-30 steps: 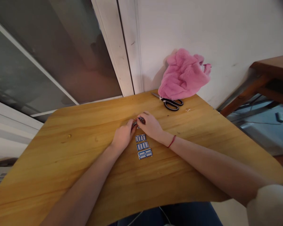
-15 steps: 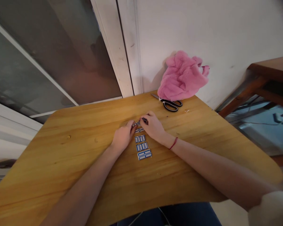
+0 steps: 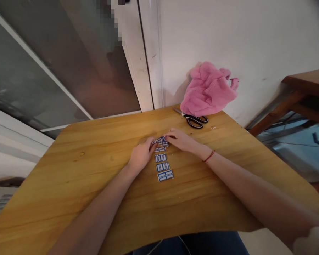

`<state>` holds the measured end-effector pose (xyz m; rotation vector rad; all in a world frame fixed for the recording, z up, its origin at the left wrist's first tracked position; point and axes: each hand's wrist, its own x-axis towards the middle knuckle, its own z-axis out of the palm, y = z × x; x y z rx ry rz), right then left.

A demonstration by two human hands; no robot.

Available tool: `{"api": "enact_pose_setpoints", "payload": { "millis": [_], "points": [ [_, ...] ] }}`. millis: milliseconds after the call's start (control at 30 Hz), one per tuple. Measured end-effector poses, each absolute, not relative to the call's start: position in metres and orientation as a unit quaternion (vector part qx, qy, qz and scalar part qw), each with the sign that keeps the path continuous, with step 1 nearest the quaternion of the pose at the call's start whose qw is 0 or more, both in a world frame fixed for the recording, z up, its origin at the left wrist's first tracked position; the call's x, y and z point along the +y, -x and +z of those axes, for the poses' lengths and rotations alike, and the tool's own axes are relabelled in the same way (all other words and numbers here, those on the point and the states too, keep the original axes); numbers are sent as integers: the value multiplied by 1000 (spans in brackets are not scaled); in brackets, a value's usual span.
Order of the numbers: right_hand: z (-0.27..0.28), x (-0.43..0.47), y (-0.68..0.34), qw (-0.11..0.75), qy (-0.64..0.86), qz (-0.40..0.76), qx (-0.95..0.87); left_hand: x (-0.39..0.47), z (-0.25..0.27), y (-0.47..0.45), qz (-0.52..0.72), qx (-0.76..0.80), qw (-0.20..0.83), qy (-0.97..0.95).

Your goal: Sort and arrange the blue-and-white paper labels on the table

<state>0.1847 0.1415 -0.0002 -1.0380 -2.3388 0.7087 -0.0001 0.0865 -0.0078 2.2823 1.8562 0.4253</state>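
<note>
Blue-bordered white label sheets (image 3: 160,142) lie between my two hands, above the middle of the table. My left hand (image 3: 141,154) is closed on their left end, thumb and fingers pinching. At the right end, the fingertips of my right hand (image 3: 181,140) pinch a corner of a label sheet; my fingers partly hide it. Toward me, several small label pieces of the same pattern lie flat in a column, the closest label piece (image 3: 165,175) slightly tilted. The farthest label piece (image 3: 160,149) sits just below the held sheets.
Black-handled scissors (image 3: 195,121) lie at the back of the wooden table (image 3: 108,205), partly under a bunched pink cloth (image 3: 208,90) against the wall. A small yellowish bit (image 3: 82,154) rests at the left. Another wooden table (image 3: 305,83) stands at the right.
My right hand has shifted slightly right and straightened, so more of the label sheets shows between my hands. My left hand keeps its pinch. The whole view has shifted a little.
</note>
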Motion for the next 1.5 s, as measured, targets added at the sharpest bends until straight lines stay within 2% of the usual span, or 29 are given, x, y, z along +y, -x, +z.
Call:
{"api": "enact_pose_setpoints", "payload": {
  "millis": [133,400,600,800,1133,1500],
  "points": [
    [5,146,-191,204,346,273,-874,87,-9,1,149,616,92,-768],
    [-4,154,-199,234,362,393,-812,88,-9,2,165,613,110,-765],
    [-1,150,-196,227,407,422,-777,87,-7,0,158,621,106,-761],
    [-5,143,-189,251,358,348,-829,86,-5,-1,151,622,112,-760],
    [-17,138,-165,351,446,279,-775,87,-7,0,136,622,86,-767],
    [-19,144,-183,326,444,268,-791,90,-9,3,168,615,131,-759]
  ]
}}
